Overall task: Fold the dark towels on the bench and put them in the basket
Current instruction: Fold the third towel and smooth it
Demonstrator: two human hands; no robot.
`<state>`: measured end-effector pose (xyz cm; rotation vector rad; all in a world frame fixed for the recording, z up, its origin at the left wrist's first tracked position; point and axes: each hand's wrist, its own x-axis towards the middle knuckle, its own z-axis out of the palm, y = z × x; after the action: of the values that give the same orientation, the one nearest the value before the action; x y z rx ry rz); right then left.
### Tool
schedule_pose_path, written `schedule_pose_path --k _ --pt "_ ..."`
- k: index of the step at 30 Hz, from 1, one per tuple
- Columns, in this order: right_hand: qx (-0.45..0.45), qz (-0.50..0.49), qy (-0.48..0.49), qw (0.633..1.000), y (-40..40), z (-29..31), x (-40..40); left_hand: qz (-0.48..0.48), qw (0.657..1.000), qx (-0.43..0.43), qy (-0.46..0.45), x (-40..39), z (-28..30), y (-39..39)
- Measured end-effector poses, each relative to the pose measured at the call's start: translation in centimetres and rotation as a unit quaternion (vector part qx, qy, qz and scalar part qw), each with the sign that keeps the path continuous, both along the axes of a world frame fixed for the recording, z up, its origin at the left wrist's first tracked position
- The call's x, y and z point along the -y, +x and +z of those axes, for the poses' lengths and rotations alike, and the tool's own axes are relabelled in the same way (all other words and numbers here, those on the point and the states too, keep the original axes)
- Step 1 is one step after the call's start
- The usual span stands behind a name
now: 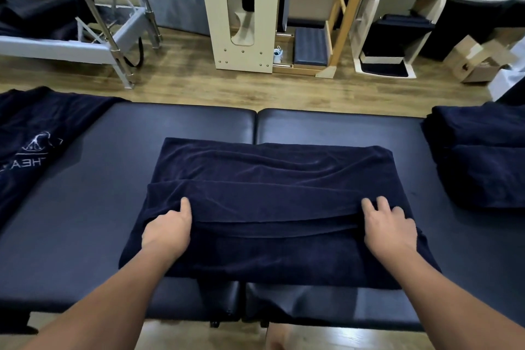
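Towels first: three lots of dark cloth lie on the bench (85, 207). One dark towel (272, 179) is spread in the middle, across the line where the two bench pads meet. Its near edge hangs a little over the front of the bench. One long flap is folded over across it, from side to side.

One more dark cloth with white letters (31, 136) lies at the far left end and drapes off the side. At the right end sits a pile of folded towels (480, 156); it looks like two or more, but the dark folds make it hard to count.

Two bare hands are on the middle towel. The left hand (167, 229) holds the left end of the folded flap. Its thumb lies on top and the other fingers are tucked under the cloth, so it pinches the fold. The right hand (389, 227) lies on the right end of the same flap. Three fingers (382, 204) show on top, spread a little; whether the thumb grips under the edge, I cannot tell.

One wooden frame (241, 8) and one white shelf stand (397, 23) are on the floor behind the bench
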<state>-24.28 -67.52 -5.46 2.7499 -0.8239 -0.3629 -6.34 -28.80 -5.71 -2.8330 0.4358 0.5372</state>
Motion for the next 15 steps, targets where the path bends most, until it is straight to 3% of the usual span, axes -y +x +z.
schedule_pose_path --k 4,8,11,15 --pt "0.032 0.005 -0.050 0.998 1.8 0.5 3.1 0.022 0.997 0.055 -0.045 1.1 0.9 2.3" --pt "0.141 0.020 -0.048 0.989 5.5 1.9 6.9 0.073 0.982 0.131 -0.119 3.4 2.5 7.0" --pt "0.112 0.001 -0.047 0.993 9.7 3.1 9.5 0.083 0.973 0.159 -0.146 5.6 3.8 11.1" --pt "0.108 -0.048 -0.014 0.993 14.5 2.1 11.6 0.154 0.962 0.121 -0.191 8.5 3.2 14.8"
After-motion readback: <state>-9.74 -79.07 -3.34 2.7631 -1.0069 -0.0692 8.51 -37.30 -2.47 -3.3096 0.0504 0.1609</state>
